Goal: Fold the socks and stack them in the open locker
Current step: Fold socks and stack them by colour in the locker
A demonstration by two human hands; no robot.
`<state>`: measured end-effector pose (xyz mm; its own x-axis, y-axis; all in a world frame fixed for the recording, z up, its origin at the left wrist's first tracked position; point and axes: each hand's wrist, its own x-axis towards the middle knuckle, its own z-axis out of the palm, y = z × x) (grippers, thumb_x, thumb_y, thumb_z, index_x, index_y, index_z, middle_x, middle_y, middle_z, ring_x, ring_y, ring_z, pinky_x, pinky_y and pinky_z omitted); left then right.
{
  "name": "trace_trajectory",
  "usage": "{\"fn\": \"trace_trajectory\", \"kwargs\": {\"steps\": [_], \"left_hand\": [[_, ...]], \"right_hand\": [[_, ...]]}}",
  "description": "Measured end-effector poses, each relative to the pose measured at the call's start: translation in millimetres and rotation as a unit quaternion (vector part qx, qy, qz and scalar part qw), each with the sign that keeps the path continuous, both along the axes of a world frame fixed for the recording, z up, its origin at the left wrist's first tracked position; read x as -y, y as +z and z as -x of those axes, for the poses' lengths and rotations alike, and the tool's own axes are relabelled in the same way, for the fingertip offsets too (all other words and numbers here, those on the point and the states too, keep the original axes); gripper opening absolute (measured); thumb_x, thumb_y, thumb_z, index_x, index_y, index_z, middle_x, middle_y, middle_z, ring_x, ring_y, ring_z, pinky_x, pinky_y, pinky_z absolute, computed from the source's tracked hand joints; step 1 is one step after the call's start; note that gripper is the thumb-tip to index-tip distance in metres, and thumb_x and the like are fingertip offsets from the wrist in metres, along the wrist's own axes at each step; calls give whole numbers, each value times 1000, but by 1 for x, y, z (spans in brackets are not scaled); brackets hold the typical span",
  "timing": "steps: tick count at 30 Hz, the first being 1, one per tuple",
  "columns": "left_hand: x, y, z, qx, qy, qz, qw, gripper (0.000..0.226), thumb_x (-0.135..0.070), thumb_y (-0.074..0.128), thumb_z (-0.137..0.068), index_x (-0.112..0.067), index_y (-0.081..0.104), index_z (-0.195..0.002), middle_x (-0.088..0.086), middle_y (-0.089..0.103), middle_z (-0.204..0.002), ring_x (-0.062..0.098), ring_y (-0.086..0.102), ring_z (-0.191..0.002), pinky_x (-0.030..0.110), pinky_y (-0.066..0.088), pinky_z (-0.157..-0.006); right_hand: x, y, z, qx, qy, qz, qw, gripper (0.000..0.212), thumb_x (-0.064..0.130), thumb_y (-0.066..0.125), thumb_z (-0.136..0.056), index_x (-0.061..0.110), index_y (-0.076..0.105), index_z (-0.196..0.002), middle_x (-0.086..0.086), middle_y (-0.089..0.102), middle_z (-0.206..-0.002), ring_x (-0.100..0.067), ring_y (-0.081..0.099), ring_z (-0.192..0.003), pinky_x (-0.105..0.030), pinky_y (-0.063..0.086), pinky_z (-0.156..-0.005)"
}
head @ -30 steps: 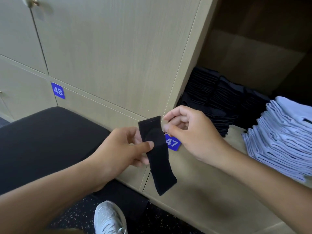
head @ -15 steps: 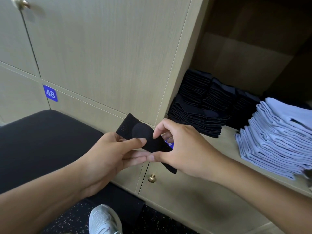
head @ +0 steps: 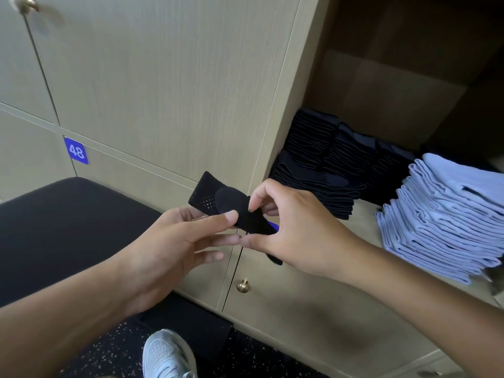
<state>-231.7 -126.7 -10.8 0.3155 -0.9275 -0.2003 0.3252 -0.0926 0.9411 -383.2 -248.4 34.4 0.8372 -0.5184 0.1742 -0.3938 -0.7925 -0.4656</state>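
Black sock [head: 229, 207] being held up mid-air in front of the locker fronts, just left of the open locker [head: 381, 85], lying roughly level and tilted down to the right. Perforated end sticking out up-left past the fingers, other end hanging down behind the right hand [head: 297, 230], tip showing below it.

Left hand [head: 169, 249] pinching the sock from below-left: thumb [head: 226, 216] pressing on top of the fabric, fingers running under it, loosely spread and mostly straight. Right hand pinching the sock's middle from the right: index fingertip [head: 252, 205] coming down on the upper edge, thumb under the lower edge, remaining fingers curling behind the fabric. Both pinch points sitting close together, thumbs nearly touching.

Inside the open locker, sitting on its shelf: black sock stacks [head: 327, 170] at the left and back, in several rows; light blue sock stack [head: 447, 222] at the right, nearer the front edge. Held sock staying outside the locker, apart from both stacks.

Further out: blue tag reading 48 [head: 76, 150] on the door at left, another blue tag mostly hiding behind sock and right hand. Brass knob [head: 242, 285] on the lower door under the hands, another at top left. Black padded bench [head: 54, 227] at left, white shoe [head: 166, 356] on speckled floor at bottom.
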Motion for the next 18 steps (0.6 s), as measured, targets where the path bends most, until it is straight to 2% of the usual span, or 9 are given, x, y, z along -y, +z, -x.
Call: {"fn": "trace_trajectory", "kwargs": {"steps": [3, 5, 7, 9, 13, 15, 18], "left_hand": [[-1, 0, -1, 19, -3, 15, 1000, 18, -31, 76, -79, -20, 80, -94, 4, 77, -107, 24, 74, -105, 34, 49, -82], [-1, 0, -2, 44, -18, 16, 999, 30, -31, 78, -80, -18, 77, -108, 3, 77, -112, 19, 73, -100, 34, 48, -83], [-1, 0, -3, 57, -30, 21, 998, 31, -32, 84, -81, -16, 72, -104, 5, 77, -113, 18, 73, -99, 35, 48, -84], [-1, -2, -4, 66, -32, 19, 997, 34, -37, 79, -77, -15, 71, -102, 7, 77, -113, 20, 73, -99, 36, 48, -83], [-2, -5, -4, 117, -33, 0, 993, 47, -43, 84, -67, -14, 73, -102, 11, 77, -107, 20, 75, -92, 34, 52, -79], [-1, -6, -4, 149, -40, -12, 988, 42, -40, 85, -71, -14, 72, -102, 12, 77, -103, 17, 74, -87, 32, 53, -76], [0, -9, -4, 185, -51, -27, 981, 31, -37, 87, -76, -19, 74, -96, 12, 77, -99, 16, 73, -83, 30, 54, -75]], "right_hand": [[13, 14, 5, -45, 8, 37, 998, 37, 37, 87, -74, 32, 60, -99, 19, 58, -94, 1, 55, -92, -18, 44, -79], [22, 22, 10, -74, 10, 50, 996, 34, 35, 88, -73, 32, 63, -96, 18, 58, -94, 3, 53, -92, -15, 42, -76], [29, 26, 14, -79, 9, 61, 995, 31, 34, 89, -72, 32, 67, -95, 17, 61, -96, 1, 55, -94, -21, 46, -82], [35, 31, 18, -79, 6, 72, 994, 29, 33, 88, -73, 32, 68, -94, 17, 63, -97, -1, 57, -96, -26, 47, -85], [53, 52, 33, -88, -26, 110, 990, 27, 31, 88, -73, 34, 68, -92, 17, 68, -95, -1, 60, -92, -22, 47, -83], [61, 61, 39, -89, -41, 124, 987, 27, 29, 87, -73, 34, 68, -91, 17, 68, -94, -2, 60, -92, -17, 43, -80], [74, 69, 41, -94, -61, 138, 984, 29, 27, 86, -76, 31, 66, -97, 13, 67, -101, -9, 59, -100, -25, 43, -85]]}}
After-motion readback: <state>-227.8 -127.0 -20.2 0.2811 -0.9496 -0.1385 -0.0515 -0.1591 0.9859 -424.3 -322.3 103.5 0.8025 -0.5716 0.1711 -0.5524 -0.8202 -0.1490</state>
